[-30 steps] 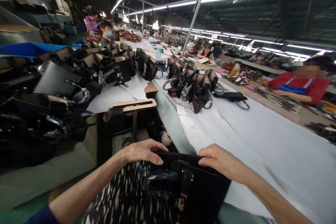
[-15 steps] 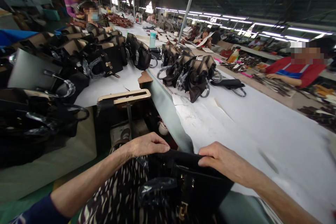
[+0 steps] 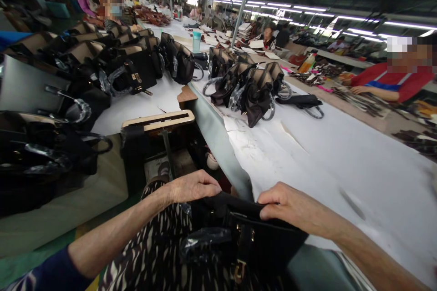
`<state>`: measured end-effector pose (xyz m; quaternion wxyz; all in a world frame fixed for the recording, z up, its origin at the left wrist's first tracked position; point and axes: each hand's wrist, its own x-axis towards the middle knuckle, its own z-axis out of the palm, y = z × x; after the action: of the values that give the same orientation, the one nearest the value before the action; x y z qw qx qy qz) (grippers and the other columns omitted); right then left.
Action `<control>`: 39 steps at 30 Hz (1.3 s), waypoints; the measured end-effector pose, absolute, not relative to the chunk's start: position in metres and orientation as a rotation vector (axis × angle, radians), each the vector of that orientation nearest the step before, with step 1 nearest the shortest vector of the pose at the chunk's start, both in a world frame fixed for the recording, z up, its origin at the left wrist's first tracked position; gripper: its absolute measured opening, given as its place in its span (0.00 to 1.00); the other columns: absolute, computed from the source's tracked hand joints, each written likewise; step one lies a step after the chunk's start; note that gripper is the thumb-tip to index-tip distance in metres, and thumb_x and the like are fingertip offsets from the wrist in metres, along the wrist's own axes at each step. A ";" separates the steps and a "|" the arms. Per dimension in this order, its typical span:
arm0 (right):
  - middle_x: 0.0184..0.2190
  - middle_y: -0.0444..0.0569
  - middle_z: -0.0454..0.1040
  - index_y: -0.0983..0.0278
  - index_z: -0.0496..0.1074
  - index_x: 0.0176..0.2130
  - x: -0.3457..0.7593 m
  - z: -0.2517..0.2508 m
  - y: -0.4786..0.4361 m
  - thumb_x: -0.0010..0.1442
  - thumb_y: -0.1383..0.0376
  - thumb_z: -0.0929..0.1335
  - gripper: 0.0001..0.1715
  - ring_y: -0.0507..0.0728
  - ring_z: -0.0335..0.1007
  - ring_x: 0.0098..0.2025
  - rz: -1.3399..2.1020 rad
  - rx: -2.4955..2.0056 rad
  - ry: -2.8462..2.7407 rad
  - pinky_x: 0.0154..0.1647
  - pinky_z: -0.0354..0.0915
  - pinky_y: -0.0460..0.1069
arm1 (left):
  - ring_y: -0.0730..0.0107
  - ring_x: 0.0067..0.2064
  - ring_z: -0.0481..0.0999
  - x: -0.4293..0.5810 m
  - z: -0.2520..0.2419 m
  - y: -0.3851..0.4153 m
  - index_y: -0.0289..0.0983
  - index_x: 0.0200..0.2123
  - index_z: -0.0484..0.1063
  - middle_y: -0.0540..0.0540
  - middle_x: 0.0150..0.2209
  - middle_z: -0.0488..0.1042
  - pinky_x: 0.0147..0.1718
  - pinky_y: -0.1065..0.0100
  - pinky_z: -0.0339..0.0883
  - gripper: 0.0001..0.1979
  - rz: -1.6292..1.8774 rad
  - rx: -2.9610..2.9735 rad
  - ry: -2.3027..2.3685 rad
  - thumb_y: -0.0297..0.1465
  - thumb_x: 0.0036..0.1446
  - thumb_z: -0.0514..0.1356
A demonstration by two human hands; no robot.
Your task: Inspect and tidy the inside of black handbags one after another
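Observation:
A black handbag (image 3: 269, 245) with gold-coloured buckles lies across my lap, over patterned clothing. Its handle (image 3: 205, 241) is wrapped in clear plastic and droops over the bag's front. My left hand (image 3: 196, 186) pinches the top edge near the bag's left end, thumb and fingers pressed together. At the right part of the same edge, my right hand (image 3: 290, 207) grips with thumb and fingers closed. Between the two hands the rim runs taut. The lower end of the bag passes out of view at the bottom.
Many black handbags (image 3: 139, 72) crowd the left table; more bags (image 3: 256, 100) stand on the white tabletop (image 3: 327, 173) ahead. A padded-top stand (image 3: 159, 120) rises front left, beside the table edge. A co-worker in red (image 3: 392, 79) sits at right near dark strips. A turquoise cup (image 3: 196, 42) stands farther back.
The camera view has tilted down slightly, so the background sits a little higher. Both hands keep their hold on the handbag's top edge, with hardly any movement.

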<state>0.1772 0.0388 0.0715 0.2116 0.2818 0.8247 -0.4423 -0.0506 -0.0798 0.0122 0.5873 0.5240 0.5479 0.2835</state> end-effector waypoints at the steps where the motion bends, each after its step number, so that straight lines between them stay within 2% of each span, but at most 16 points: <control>1: 0.16 0.38 0.52 0.64 0.59 0.20 0.177 0.073 0.038 0.53 0.64 0.62 0.12 0.48 0.48 0.20 -1.245 0.780 2.268 0.18 0.46 0.44 | 0.73 0.28 0.65 -0.050 0.014 -0.080 0.33 0.33 0.76 0.50 0.26 0.71 0.27 0.75 0.58 0.16 0.654 1.232 1.269 0.37 0.53 0.52; 4: 0.16 0.38 0.53 0.64 0.60 0.21 0.178 0.076 0.036 0.54 0.65 0.62 0.11 0.48 0.49 0.20 -1.261 0.795 2.226 0.18 0.47 0.43 | 0.72 0.29 0.67 -0.047 0.018 -0.082 0.34 0.34 0.76 0.50 0.26 0.72 0.28 0.75 0.59 0.15 0.633 1.249 1.262 0.36 0.52 0.53; 12: 0.18 0.39 0.56 0.64 0.59 0.21 0.176 0.078 0.029 0.57 0.61 0.62 0.16 0.47 0.52 0.21 -1.055 0.812 2.391 0.19 0.48 0.43 | 0.77 0.25 0.64 -0.039 0.023 -0.077 0.34 0.34 0.77 0.51 0.24 0.69 0.21 0.78 0.56 0.15 0.588 1.285 1.274 0.36 0.51 0.54; 16: 0.21 0.39 0.61 0.64 0.58 0.21 0.174 0.081 0.022 0.58 0.60 0.61 0.17 0.48 0.57 0.23 -0.894 0.858 2.445 0.22 0.51 0.42 | 0.75 0.26 0.66 -0.038 0.024 -0.076 0.34 0.32 0.77 0.51 0.24 0.71 0.21 0.78 0.57 0.14 0.565 1.295 1.318 0.34 0.49 0.54; 21: 0.24 0.43 0.67 0.64 0.61 0.22 0.164 0.090 0.010 0.59 0.63 0.60 0.15 0.50 0.62 0.27 -0.692 0.848 2.497 0.27 0.53 0.44 | 0.76 0.23 0.64 -0.041 0.020 -0.077 0.33 0.30 0.76 0.50 0.22 0.69 0.18 0.77 0.55 0.14 0.544 1.258 1.304 0.33 0.47 0.54; 26: 0.19 0.43 0.66 0.64 0.59 0.21 0.157 0.093 0.002 0.59 0.67 0.61 0.15 0.49 0.60 0.22 -0.570 0.743 2.471 0.24 0.51 0.44 | 0.77 0.19 0.59 -0.043 0.014 -0.076 0.33 0.27 0.75 0.52 0.18 0.64 0.15 0.76 0.51 0.13 0.550 1.190 1.268 0.34 0.46 0.54; 32: 0.20 0.43 0.67 0.64 0.64 0.22 0.166 0.082 -0.002 0.61 0.66 0.59 0.16 0.50 0.60 0.22 -0.520 0.614 2.609 0.24 0.50 0.45 | 0.78 0.17 0.56 -0.045 0.011 -0.075 0.33 0.26 0.75 0.53 0.17 0.61 0.13 0.76 0.48 0.12 0.509 1.150 1.233 0.34 0.45 0.55; 35: 0.19 0.41 0.66 0.64 0.63 0.22 0.167 0.080 0.000 0.60 0.66 0.60 0.16 0.49 0.59 0.21 -0.562 0.591 2.623 0.24 0.50 0.45 | 0.78 0.18 0.57 -0.047 0.010 -0.074 0.33 0.27 0.75 0.53 0.17 0.61 0.13 0.76 0.49 0.12 0.490 1.194 1.214 0.34 0.46 0.54; 39: 0.17 0.39 0.60 0.64 0.58 0.20 0.164 0.081 0.010 0.58 0.65 0.61 0.17 0.47 0.55 0.20 -0.794 0.668 2.520 0.21 0.49 0.43 | 0.77 0.22 0.62 -0.048 0.010 -0.072 0.33 0.32 0.76 0.52 0.21 0.67 0.18 0.77 0.55 0.13 0.481 1.229 1.182 0.33 0.47 0.55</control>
<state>0.1641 0.0099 0.0811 0.2065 0.2398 0.9047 -0.2851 -0.0477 -0.0720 0.0102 0.6326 0.5373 0.5165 0.2105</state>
